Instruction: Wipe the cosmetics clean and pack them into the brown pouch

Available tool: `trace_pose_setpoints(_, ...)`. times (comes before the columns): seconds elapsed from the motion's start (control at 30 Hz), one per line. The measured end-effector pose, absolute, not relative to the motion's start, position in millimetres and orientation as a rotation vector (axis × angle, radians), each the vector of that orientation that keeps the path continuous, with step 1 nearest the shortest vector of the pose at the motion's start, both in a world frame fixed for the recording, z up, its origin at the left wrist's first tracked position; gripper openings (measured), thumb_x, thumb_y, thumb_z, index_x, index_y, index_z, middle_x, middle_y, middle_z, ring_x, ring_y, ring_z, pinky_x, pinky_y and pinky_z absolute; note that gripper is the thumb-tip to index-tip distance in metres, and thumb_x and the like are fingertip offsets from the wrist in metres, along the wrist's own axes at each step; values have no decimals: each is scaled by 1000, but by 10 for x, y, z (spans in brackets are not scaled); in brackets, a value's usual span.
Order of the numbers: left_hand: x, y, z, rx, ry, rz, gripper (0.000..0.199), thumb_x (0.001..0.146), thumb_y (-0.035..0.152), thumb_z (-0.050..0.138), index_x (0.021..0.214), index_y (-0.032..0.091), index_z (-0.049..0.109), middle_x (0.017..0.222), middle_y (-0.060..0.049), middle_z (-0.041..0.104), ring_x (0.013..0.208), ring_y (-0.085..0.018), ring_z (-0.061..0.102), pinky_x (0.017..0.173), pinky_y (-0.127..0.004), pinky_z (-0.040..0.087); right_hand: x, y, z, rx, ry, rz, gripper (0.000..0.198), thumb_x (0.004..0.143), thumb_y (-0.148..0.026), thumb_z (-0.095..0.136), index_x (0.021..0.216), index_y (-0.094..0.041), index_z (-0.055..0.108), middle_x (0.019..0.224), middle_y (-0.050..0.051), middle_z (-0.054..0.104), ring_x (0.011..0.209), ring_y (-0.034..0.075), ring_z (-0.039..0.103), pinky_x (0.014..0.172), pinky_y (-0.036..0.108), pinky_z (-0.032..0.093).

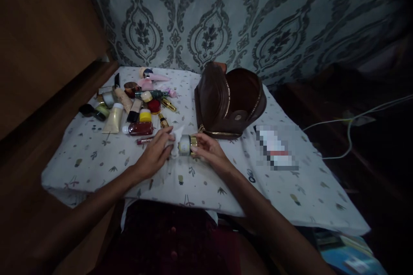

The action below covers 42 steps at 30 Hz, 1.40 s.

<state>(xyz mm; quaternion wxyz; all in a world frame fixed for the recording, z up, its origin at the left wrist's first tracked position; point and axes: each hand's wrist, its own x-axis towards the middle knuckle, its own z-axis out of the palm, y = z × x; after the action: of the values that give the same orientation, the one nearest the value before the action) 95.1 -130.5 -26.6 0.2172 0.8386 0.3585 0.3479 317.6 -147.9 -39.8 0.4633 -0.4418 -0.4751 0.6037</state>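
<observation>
The jar (pixel 185 145) lay on its side between the two hands, its gold lid (pixel 194 143) toward the right and its base toward the left. The right hand (pixel 211 151) had its fingers closed around the lid, the thumb on the near side and the other fingers on the far side, so the jar's body stuck out past the fingertips. Whether the jar rested on the tabletop (pixel 206 184) or was held just over it could not be told.

The left hand (pixel 157 153) held a white wipe (pixel 176 142) pinched in narrowed fingers. The wipe stood between those fingers and the jar's base, close against it; whether it touched was unclear.

Beyond the hands, the brown bag (pixel 213 103) sat with its zip open. Near the left hand lay a lip gloss (pixel 144 140), a red bottle (pixel 141 128) and a lipstick (pixel 163 120), with a tube (pixel 113 119) farther left. A pixelated flat thing (pixel 277 148) lay to the right, well apart from the jar.
</observation>
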Motion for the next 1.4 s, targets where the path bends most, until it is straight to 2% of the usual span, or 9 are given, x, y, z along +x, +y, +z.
trace_pose_setpoints(0.23, 1156, -1208, -100, 1810, 1069, 926, 29, 94, 32, 46, 115, 17, 59, 92, -3, 67, 90, -20, 62, 82, -33, 51, 3236, -1485, -450, -920, -1077, 1523, 58, 67, -53, 79, 114, -26, 60, 112, 7, 64, 90, 21, 65, 76, 35, 57)
trace_pose_setpoints(0.43, 1293, -1267, -190, 1114, 982, 869, 36, 87, 46, 60, 110, 18, 67, 103, -7, 71, 91, -22, 66, 72, -34, 58, 3253, -1437, -479, -1002, -1172, 1236, 68, 65, -59, 80, 120, -26, 57, 119, 8, 64, 104, 24, 64, 94, 41, 52)
trace_pose_setpoints(0.57, 1306, -1316, -117, 912, 842, 803, 46, 80, 57, 70, 99, 16, 70, 96, -9, 73, 80, -21, 69, 63, -33, 59, 3260, -1448, -509, -991, -1367, 1031, 66, 71, -53, 80, 126, -28, 55, 121, 8, 62, 107, 24, 63, 92, 41, 54)
trace_pose_setpoints(0.7, 1298, -1332, -68, 834, 850, 705, 56, 65, 67, 78, 83, 14, 70, 68, -4, 69, 54, -15, 63, 43, -23, 49, 3267, -1522, -424, -1008, -1734, 562, 53, 85, -45, 71, 133, -27, 55, 129, 12, 59, 118, 28, 59, 98, 45, 51)
trace_pose_setpoints(0.9, 1339, -1269, -61, 688, 981, 670, 56, 54, 67, 84, 69, 17, 64, 52, 2, 58, 37, -6, 44, 30, -16, 23, 3339, -1591, -134, -970, -2048, 13, 53, 96, -28, 56, 147, -29, 41, 134, 13, 57, 121, 27, 56, 100, 49, 50)
trace_pose_setpoints(1.0, 1404, -1236, 32, 726, 975, 700, 50, 52, 59, 88, 67, 18, 63, 47, 4, 54, 34, -6, 39, 29, -18, 18, 3446, -1581, 31, -983, -2078, -35, 54, 97, -26, 53, 148, -28, 38, 134, 14, 57, 118, 27, 56, 98, 47, 51)
trace_pose_setpoints(1.1, 1477, -1202, 148, 771, 945, 807, 39, 59, 45, 89, 80, 21, 67, 61, 2, 66, 43, -11, 53, 37, -22, 38, 3590, -1552, 208, -963, -2005, -6, 60, 94, -33, 59, 149, -27, 35, 132, 14, 56, 118, 26, 56, 98, 43, 50)
trace_pose_setpoints(1.17, 1514, -1176, 196, 784, 976, 846, 44, 58, 41, 89, 92, 23, 68, 75, 0, 72, 56, -16, 63, 49, -25, 48, 3700, -1518, 344, -943, -1899, -2, 63, 91, -37, 64, 148, -26, 37, 128, 13, 56, 117, 25, 57, 97, 40, 51)
trace_pose_setpoints(1.4, 1536, -1003, 62, 1002, 1122, 782, 59, 48, 57, 90, 86, 17, 69, 66, 2, 67, 63, -15, 62, 56, -21, 47, 4180, -1153, 816, -1256, -1550, -73, 50, 90, -40, 62, 135, -21, 52, 117, 11, 61, 107, 26, 59, 95, 42, 48)
